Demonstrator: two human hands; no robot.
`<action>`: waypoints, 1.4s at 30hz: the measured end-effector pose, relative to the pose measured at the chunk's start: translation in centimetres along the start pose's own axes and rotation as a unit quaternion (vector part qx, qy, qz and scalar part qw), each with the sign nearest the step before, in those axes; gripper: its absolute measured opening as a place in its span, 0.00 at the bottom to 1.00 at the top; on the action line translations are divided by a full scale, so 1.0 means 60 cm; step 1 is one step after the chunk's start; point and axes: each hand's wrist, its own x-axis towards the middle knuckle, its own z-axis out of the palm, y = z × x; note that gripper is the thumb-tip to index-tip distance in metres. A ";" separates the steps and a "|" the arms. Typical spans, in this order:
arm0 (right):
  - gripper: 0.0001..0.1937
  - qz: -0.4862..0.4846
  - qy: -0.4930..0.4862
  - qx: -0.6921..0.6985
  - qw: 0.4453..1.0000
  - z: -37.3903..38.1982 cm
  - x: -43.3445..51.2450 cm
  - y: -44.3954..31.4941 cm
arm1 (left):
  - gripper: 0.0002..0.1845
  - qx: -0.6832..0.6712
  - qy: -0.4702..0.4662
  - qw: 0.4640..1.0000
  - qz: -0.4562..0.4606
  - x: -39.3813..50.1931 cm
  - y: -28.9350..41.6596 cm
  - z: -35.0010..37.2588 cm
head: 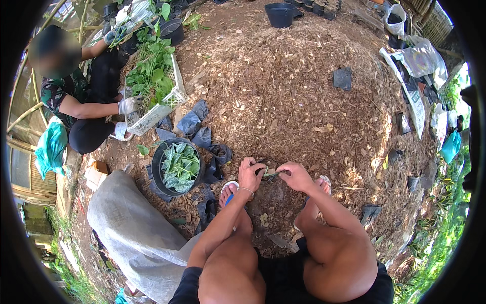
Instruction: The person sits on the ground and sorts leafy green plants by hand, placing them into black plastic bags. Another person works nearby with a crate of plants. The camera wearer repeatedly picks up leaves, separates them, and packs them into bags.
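Note:
Between my knees and the ground, my left hand (251, 174) pinches one end of a small green plant cutting (270, 174). At its other end, the fingertips of my right hand (294, 175) close on the cutting's darker part; its exact shape is too small to tell. Just below both hands lies loose brown soil with wood chips (281, 197). To the left of my left hand stands a round black plastic pot (155, 167) filled with silvery-green variegated leaves (180, 167). Black plastic grow bags (202, 136) lie around that pot, some of them upright.
A person (60, 87) in gloves crouches at the upper left by a white plastic crate (153, 119) of leafy plants. Grey sheeting (129, 224) covers something at my left. A black pot (280, 16) stands at the far side; plastic sacks (421, 60) lie at the right.

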 end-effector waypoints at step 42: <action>0.10 0.078 0.042 0.057 0.994 -0.019 0.021 -0.021 | 0.11 -0.045 0.015 0.999 -0.027 0.005 0.006 -0.004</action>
